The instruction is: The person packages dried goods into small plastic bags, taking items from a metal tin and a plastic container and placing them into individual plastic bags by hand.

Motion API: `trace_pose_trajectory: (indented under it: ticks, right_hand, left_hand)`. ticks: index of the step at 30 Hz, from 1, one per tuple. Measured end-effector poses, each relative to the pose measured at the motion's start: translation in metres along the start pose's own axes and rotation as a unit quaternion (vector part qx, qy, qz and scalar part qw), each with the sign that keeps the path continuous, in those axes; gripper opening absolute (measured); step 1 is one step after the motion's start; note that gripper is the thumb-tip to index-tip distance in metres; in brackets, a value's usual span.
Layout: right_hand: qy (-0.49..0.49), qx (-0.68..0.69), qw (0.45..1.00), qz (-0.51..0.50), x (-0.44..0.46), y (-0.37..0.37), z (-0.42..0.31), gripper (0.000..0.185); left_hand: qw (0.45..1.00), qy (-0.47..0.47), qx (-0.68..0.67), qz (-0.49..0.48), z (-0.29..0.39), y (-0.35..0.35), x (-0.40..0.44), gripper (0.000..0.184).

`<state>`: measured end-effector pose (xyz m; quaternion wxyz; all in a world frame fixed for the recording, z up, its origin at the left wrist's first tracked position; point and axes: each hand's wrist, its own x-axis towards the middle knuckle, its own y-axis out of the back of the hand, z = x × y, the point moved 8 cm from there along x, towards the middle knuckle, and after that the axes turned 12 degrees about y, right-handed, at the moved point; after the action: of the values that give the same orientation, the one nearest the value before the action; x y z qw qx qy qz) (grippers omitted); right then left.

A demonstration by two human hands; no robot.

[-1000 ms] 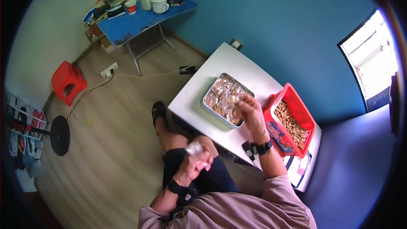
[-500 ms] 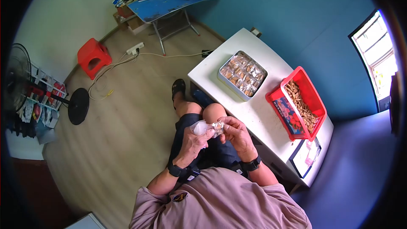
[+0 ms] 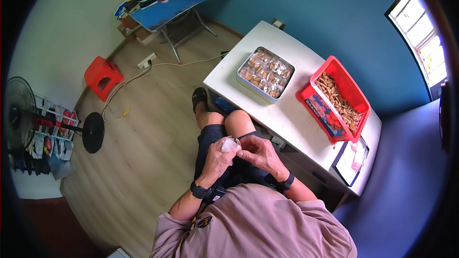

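Over my lap, my left hand (image 3: 217,162) is closed round a small clear plastic bag (image 3: 230,145), its whitish film bunched up between the fingers. My right hand (image 3: 262,153) meets the bag from the other side, with fingers curled and the thumb at its lower edge; what lies under those fingers is mostly hidden. To the right, on the white table (image 3: 275,122), a metal tin (image 3: 258,91) holds rows of brown pieces in clear wrappers. Beside it a red plastic basket (image 3: 330,136) contains a heap of loose, light-brown, elongated pieces.
A framed picture or tray (image 3: 351,165) lies at the table's near corner. Farther back are a blue folding table (image 3: 167,14) with cups, a red stool (image 3: 101,77), and a power strip (image 3: 147,60) with cables on the floor. A fan (image 3: 93,131) stands left.
The brown piece in clear wrapping that showed between my hands is now mostly covered. My right fingers have curled in closer to the bag. The whole view has shifted slightly.
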<state>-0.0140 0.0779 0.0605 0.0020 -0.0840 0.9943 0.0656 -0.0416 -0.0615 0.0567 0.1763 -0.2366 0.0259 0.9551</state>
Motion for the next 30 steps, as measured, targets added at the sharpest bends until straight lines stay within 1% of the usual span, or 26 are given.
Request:
trace_pose_trajectory:
  ticks: [1, 2, 3, 4, 5, 7, 8, 9, 10, 11, 13, 16, 20, 21, 23, 25, 26, 28, 29, 30]
  right_hand:
    - [0.027, 0.066, 0.997, 0.033, 0.000, -0.002, 0.012, 0.036]
    - [0.025, 0.068, 0.997, 0.035, -0.002, -0.001, 0.017, 0.036]
    - [0.027, 0.123, 0.991, 0.043, -0.002, -0.001, 0.020, 0.036]
    - [0.029, 0.180, 0.982, 0.052, -0.003, -0.001, 0.022, 0.035]
    - [0.026, 0.183, 0.981, 0.053, -0.004, 0.001, 0.023, 0.035]
    - [-0.042, 0.164, 0.985, 0.038, -0.009, 0.005, 0.034, 0.029]
    - [-0.045, 0.164, 0.984, 0.042, -0.010, 0.009, 0.034, 0.029]
    - [-0.075, 0.146, 0.986, 0.035, -0.012, 0.011, 0.038, 0.025]
    - [-0.104, 0.128, 0.986, 0.027, -0.013, 0.013, 0.043, 0.021]
    - [-0.107, 0.129, 0.985, 0.030, -0.014, 0.014, 0.045, 0.021]
    - [-0.090, 0.096, 0.991, 0.026, -0.014, 0.017, 0.045, 0.018]
    - [-0.100, 0.077, 0.992, 0.021, -0.014, 0.020, 0.040, 0.016]
    - [-0.130, 0.045, 0.990, 0.027, -0.018, 0.023, 0.050, 0.018]
    - [-0.121, 0.031, 0.992, 0.029, -0.018, 0.024, 0.051, 0.017]
    - [-0.116, 0.019, 0.993, 0.029, -0.019, 0.023, 0.054, 0.017]
    - [-0.085, -0.037, 0.995, 0.033, -0.016, 0.027, 0.053, 0.016]
    - [-0.086, -0.037, 0.995, 0.033, -0.015, 0.027, 0.053, 0.016]
    - [-0.072, -0.110, 0.991, 0.041, -0.013, 0.031, 0.047, 0.015]
    - [-0.072, -0.110, 0.990, 0.041, -0.012, 0.033, 0.045, 0.015]
    - [-0.056, -0.156, 0.985, 0.037, -0.011, 0.036, 0.038, 0.015]
  left_hand:
    - [1.000, 0.022, -0.013, -0.011, -0.005, -0.003, 0.004, 0.020]
    - [0.999, 0.043, -0.026, -0.019, -0.011, -0.005, 0.007, 0.020]
    - [0.998, 0.046, -0.025, -0.020, -0.015, -0.005, 0.011, 0.020]
    - [0.994, 0.071, -0.071, -0.052, -0.023, -0.008, 0.014, 0.020]
    - [0.985, 0.096, -0.116, -0.083, -0.029, -0.011, 0.016, 0.020]
    - [0.985, 0.110, -0.106, -0.081, -0.033, -0.016, 0.020, 0.020]
    - [0.985, 0.119, -0.096, -0.079, -0.036, -0.018, 0.022, 0.021]
    - [0.984, 0.123, -0.096, -0.082, -0.037, -0.020, 0.024, 0.021]
    - [0.982, 0.126, -0.097, -0.097, -0.038, -0.024, 0.026, 0.021]
    - [0.980, 0.130, -0.100, -0.112, -0.040, -0.027, 0.028, 0.021]
    - [0.979, 0.133, -0.093, -0.124, -0.045, -0.030, 0.032, 0.022]
    - [0.976, 0.138, -0.085, -0.145, -0.051, -0.035, 0.036, 0.024]
    - [0.973, 0.150, -0.066, -0.159, -0.050, -0.040, 0.035, 0.027]
    - [0.973, 0.154, -0.069, -0.159, -0.050, -0.039, 0.036, 0.027]
    - [0.971, 0.159, -0.032, -0.176, -0.052, -0.041, 0.036, 0.025]
    - [0.971, 0.154, -0.043, -0.177, -0.055, -0.041, 0.037, 0.024]
    - [0.972, 0.146, -0.052, -0.178, -0.055, -0.041, 0.038, 0.024]
    - [0.972, 0.136, -0.064, -0.182, -0.054, -0.041, 0.038, 0.023]
    - [0.972, 0.125, -0.075, -0.185, -0.052, -0.041, 0.038, 0.022]
    - [0.972, 0.124, -0.074, -0.186, -0.051, -0.041, 0.038, 0.022]
